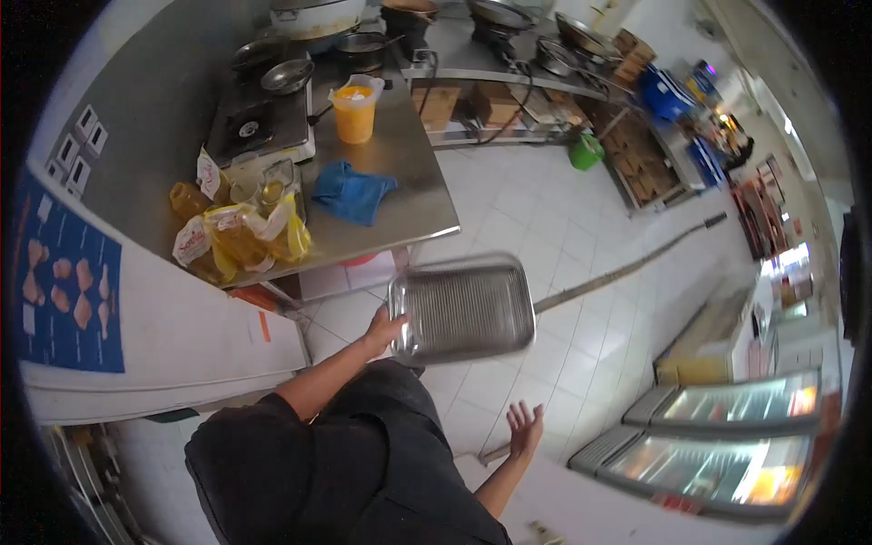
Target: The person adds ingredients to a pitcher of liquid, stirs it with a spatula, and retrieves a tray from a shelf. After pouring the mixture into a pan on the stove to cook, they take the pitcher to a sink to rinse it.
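Note:
My left hand (384,332) grips the left edge of a rectangular metal tray (463,309) with a ribbed bottom, held over the floor in front of my body. The tray's outline is a little blurred, and it appears to have nothing in it. Lower down on the right, my right hand (525,431) is in the air with its fingers apart, holding nothing. A long pole (627,269) shows beyond the tray's right side and slants toward the back right; the tray hides its near end.
On the steel table (413,195) are a blue cloth (352,193), an orange-filled container (354,113), yellow bags (245,238) and a burner (250,130). Pans (288,76) stand behind. A green bucket (587,152) sits on the tiled floor. Glass-topped display coolers (708,463) stand right.

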The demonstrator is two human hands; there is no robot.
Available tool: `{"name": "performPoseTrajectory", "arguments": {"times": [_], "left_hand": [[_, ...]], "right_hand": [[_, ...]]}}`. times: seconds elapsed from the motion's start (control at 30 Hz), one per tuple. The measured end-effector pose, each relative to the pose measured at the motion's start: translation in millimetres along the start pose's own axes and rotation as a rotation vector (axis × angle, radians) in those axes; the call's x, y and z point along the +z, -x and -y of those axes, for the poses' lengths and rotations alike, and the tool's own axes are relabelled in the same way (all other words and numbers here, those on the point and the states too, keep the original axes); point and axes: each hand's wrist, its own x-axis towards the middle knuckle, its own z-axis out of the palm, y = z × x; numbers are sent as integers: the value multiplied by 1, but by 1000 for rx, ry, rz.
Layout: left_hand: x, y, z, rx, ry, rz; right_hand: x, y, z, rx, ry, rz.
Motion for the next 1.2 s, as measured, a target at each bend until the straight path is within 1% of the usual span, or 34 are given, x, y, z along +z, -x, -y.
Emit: {"name": "performPoseTrajectory", "arguments": {"times": [0.07, 0.1, 0.13, 0.17, 0.2, 0.3, 0.4, 0.43, 0.47, 0.5, 0.53, 0.57, 0.6, 0.63, 0.67, 0.7, 0.77, 0.8, 0.83, 0.87, 0.9, 0.97, 1.0, 1.03, 1.07, 1.1, 1.13, 1.17, 1.2], "left_hand": [[28, -67, -37, -30, 76, -251], [35, -109, -45, -56, 106, -358], [39, -156, -48, -62, 241, -418], [40, -205, -47, -62, 377, -479], [40, -246, -54, -58, 513, -539], [48, -334, -107, -165, 500, -846], [38, -415, -118, -133, 653, -955], [42, -436, -120, -6, 786, -999], [42, -457, -124, 68, 879, -1013], [45, -470, -135, 102, 918, -1000], [50, -482, -148, 119, 922, -977], [54, -494, -162, 140, 926, -950], [59, -506, -175, 158, 896, -927], [61, -516, -187, 178, 846, -913], [63, -528, -199, 194, 780, -908], [63, -541, -209, 215, 705, -904], [58, -571, -224, 269, 433, -948], [53, -588, -226, 281, 236, -1005], [45, -614, -220, 282, -12, -1082], [37, -641, -213, 268, -261, -1175], [9, -682, -178, 377, -204, -1256], [-9, -724, -197, 358, -300, -1352], [0, -702, -246, 217, -457, -1356], [11, -692, -276, 67, -612, -1345], [5, -705, -284, -30, -495, -1341], [-3, -714, -289, -125, -373, -1338], [-10, -724, -292, -223, -254, -1334], [-19, -732, -292, -269, -88, -1380], [-24, -738, -296, -266, 91, -1427]], "right_hand": [[-26, -64, -4, 102, 275, -138], [-46, -93, -9, 142, 367, -143], [-57, -120, -8, 176, 457, -143], [-53, -138, 5, 253, 477, -153], [-43, -157, 19, 331, 497, -163], [-16, -230, 67, 388, 557, -99], [35, -341, 118, 341, 598, -52], [57, -388, 134, 327, 628, -24], [84, -438, 151, 276, 647, 69], [112, -483, 171, 230, 663, 155], [153, -526, 194, 179, 692, 249], [204, -571, 214, 146, 762, 248], [251, -625, 232, 100, 855, 393], [309, -648, 252, 27, 799, 424], [366, -682, 270, 37, 882, 480], [432, -698, 289, -5, 950, 499], [550, -734, 312, -104, 1081, 619], [606, -735, 323, -135, 1051, 686], [658, -741, 328, -195, 1057, 756], [705, -737, 331, -201, 1033, 809], [747, -741, 326, -189, 1029, 858], [824, -754, 300, -171, 1026, 893], [852, -778, 271, -164, 1024, 961], [882, -774, 253, -145, 948, 1065], [919, -775, 230, -163, 1019, 1162], [954, -768, 207, -244, 1086, 1190], [990, -738, 201, -292, 1158, 1170], [1024, -711, 201, -402, 1213, 1215], [1060, -696, 194, -514, 1257, 1264]]}}
